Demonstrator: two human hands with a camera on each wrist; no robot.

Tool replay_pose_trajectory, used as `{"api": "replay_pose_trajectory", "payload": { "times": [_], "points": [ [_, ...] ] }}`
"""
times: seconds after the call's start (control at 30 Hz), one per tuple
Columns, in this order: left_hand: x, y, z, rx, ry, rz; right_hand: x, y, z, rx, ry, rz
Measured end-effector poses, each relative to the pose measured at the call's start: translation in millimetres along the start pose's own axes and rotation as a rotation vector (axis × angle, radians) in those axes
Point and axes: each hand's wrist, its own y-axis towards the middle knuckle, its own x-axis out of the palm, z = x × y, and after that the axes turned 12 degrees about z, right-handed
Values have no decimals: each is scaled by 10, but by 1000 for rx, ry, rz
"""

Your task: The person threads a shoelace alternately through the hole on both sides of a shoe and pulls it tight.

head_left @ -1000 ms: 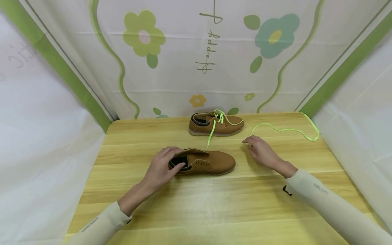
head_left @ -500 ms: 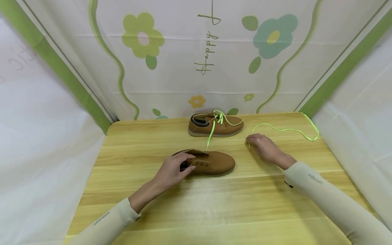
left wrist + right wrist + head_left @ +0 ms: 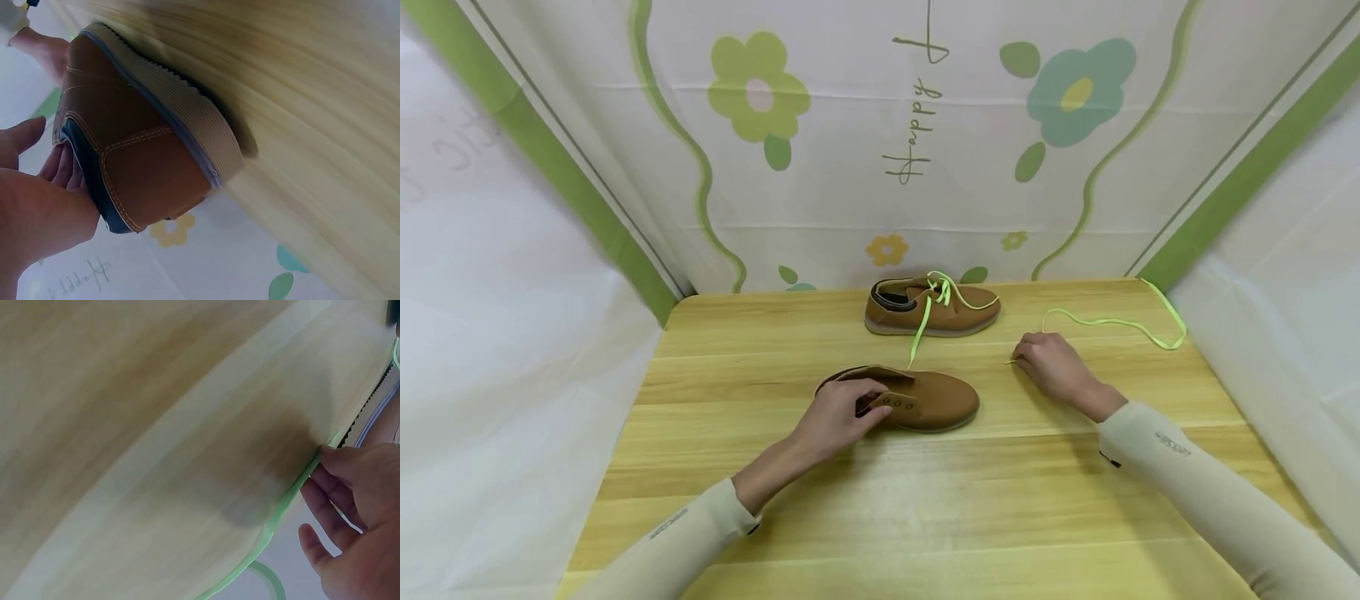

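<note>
- Left hand (image 3: 827,417) has shifted right along the near shoe (image 3: 946,402), from the heel end to the eyelet flap (image 3: 903,405). Fingers now reach into the opening, thumb just beside the flap on the near side. Cannot tell whether thumb and fingers actually pinch the leather.
- Right hand (image 3: 1056,367), a second ago with its forefinger stretched out, now has thumb and fingertips closed on the loose lace (image 3: 1105,321). Right wrist view confirms the pinch.
- Lace tip (image 3: 1008,362) pokes out left of the right fingers; the rest runs far and right across the table (image 3: 880,517). Its left bend now sits farther right, the right-hand loop much as it was.
- Near shoe lies sole down, toe right, same spot as before. Three eyelets (image 3: 898,403) visible on the near flap, no lace in them.
- Far shoe (image 3: 887,318), beyond it, unmoved; its own green lace (image 3: 922,321) is threaded and hangs over the near side.
- Meaning, as judged: lace end secured, other hand at the eyelets, so both sides look readied. Lace and near shoe remain well apart; no threading begun.
</note>
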Motion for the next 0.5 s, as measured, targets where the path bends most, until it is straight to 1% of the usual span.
{"api": "replay_pose_trajectory", "payload": {
  "times": [0.1, 0.17, 0.33, 0.5],
  "points": [
    [48, 27, 7, -18, -27, -8, -11, -1, -32, 14, -20, -8],
    [79, 42, 15, -23, -39, -15, -24, 4, -62, 46, -15, -17],
    [132, 58, 32, -31, -42, -12, -53, 18, -149, 188, 67, -36],
    [156, 60, 30, -49, -40, 1, -59, 26, -248, 272, 164, -16]
  ]
}}
